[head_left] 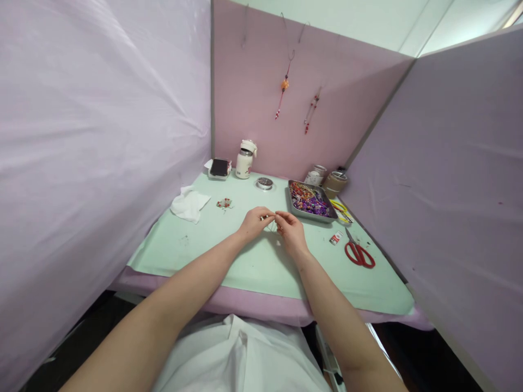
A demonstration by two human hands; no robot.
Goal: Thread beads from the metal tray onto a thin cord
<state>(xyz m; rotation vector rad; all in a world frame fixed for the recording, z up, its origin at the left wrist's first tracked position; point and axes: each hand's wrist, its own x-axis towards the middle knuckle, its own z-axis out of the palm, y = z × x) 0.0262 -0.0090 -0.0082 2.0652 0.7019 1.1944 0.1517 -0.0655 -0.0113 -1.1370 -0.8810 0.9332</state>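
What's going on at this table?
A person's left hand and right hand meet over the table, fingertips pinched close together. They seem to hold a thin strand, but it is too small to tell exactly what it is. Past the right hand sits a tray full of colorful bits, with red scissors lying nearer the person. A spool stands beyond the hands, and a crumpled white cloth lies off to the left.
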